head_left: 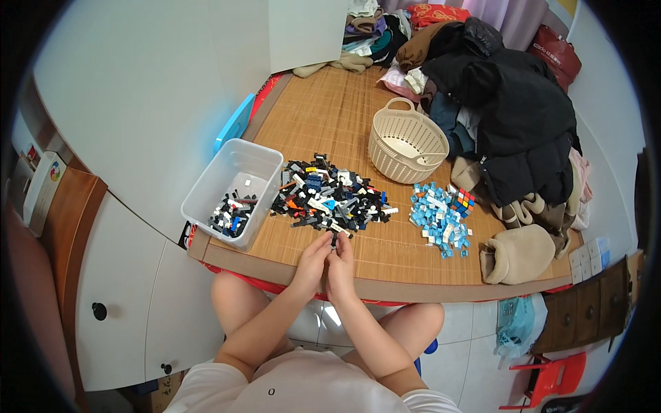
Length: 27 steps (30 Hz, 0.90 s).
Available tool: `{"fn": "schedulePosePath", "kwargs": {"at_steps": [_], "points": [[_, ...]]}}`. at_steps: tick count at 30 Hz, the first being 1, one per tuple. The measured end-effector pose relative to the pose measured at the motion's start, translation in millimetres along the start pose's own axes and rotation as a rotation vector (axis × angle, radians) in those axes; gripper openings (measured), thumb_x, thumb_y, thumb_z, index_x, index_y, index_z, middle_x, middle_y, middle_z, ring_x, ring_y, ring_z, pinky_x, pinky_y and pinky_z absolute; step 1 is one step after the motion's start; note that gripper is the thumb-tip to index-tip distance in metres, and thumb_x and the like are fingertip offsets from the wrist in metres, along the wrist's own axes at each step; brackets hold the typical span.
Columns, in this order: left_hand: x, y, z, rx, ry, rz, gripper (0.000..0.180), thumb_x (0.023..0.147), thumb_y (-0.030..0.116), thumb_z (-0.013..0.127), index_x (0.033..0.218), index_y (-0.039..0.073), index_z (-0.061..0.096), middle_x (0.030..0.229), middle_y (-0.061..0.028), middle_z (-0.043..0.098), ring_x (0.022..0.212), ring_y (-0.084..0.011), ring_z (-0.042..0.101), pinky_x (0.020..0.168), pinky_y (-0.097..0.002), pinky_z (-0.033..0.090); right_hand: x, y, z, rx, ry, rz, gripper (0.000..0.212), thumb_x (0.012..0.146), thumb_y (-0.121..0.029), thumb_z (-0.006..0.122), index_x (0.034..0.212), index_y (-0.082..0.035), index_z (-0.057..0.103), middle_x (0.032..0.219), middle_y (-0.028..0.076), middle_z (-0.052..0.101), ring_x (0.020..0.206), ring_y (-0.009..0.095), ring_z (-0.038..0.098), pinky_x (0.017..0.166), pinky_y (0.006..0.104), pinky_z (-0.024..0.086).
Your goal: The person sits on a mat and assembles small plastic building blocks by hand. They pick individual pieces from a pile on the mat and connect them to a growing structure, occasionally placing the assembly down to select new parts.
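Close together at the front edge of the bamboo mat [392, 258], my left hand [313, 263] and my right hand [340, 267] both pinch a small black building brick piece [334, 239] between their fingertips. Just beyond them spreads a heap of mixed building bricks [330, 196], mostly black, grey and white with some orange, yellow and blue. Left of the heap stands a clear plastic box [258, 199] with more bricks [233, 215] at its bottom. The fingers partly hide the held piece, so its exact shape is unclear.
A beige slotted basket [407, 148] stands beyond the heap. To the right lie light-blue and white tiles [441, 220] with a puzzle cube [463, 203]. Piled dark clothes [523, 117] fill the far right. A blue lid [235, 124] leans behind the clear box.
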<state>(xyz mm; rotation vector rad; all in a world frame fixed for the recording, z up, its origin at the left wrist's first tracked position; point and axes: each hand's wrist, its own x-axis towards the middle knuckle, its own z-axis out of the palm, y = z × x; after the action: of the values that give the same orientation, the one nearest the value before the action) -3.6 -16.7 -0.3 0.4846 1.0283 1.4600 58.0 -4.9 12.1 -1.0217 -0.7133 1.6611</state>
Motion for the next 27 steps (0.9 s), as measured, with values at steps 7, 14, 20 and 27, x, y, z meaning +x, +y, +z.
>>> {"fn": "schedulePosePath", "kwargs": {"at_steps": [7,14,20,27], "points": [[-9,-7,7,-0.196,0.022,0.013,0.045,0.089,0.006,0.039,0.132,-0.007,0.030,0.132,-0.0170,0.038,0.123,-0.0201,0.037,0.102,-0.0294,0.030,0,6,-9,0.060,-0.014,-0.027,0.052,0.083,0.007,0.036,0.134,0.001,0.027,0.136,0.015,0.033,0.122,0.020,0.037,0.099,0.0281,0.033],[-22,0,13,-0.254,0.028,0.043,0.046,0.088,0.004,0.038,0.131,-0.007,0.030,0.134,-0.0186,0.035,0.125,-0.0208,0.035,0.103,-0.0297,0.028,-7,11,-11,0.170,-0.036,-0.087,0.052,0.082,0.009,0.035,0.133,0.003,0.028,0.134,0.015,0.034,0.122,0.020,0.037,0.100,0.0283,0.031],[-34,13,20,-0.258,0.029,0.115,0.044,0.087,0.003,0.037,0.129,-0.008,0.033,0.132,-0.0182,0.037,0.124,-0.0204,0.036,0.104,-0.0298,0.028,-17,2,-4,0.174,-0.097,-0.148,0.050,0.083,0.008,0.036,0.133,0.003,0.029,0.135,0.015,0.034,0.124,0.020,0.035,0.102,0.0278,0.030],[-54,62,18,-0.149,0.008,0.220,0.042,0.087,0.002,0.036,0.128,-0.007,0.036,0.130,-0.0144,0.040,0.123,-0.0182,0.036,0.103,-0.0287,0.029,-44,-34,39,0.241,-0.186,-0.175,0.051,0.081,0.008,0.040,0.131,0.003,0.033,0.126,0.011,0.042,0.116,0.016,0.041,0.099,0.0279,0.033]]}}
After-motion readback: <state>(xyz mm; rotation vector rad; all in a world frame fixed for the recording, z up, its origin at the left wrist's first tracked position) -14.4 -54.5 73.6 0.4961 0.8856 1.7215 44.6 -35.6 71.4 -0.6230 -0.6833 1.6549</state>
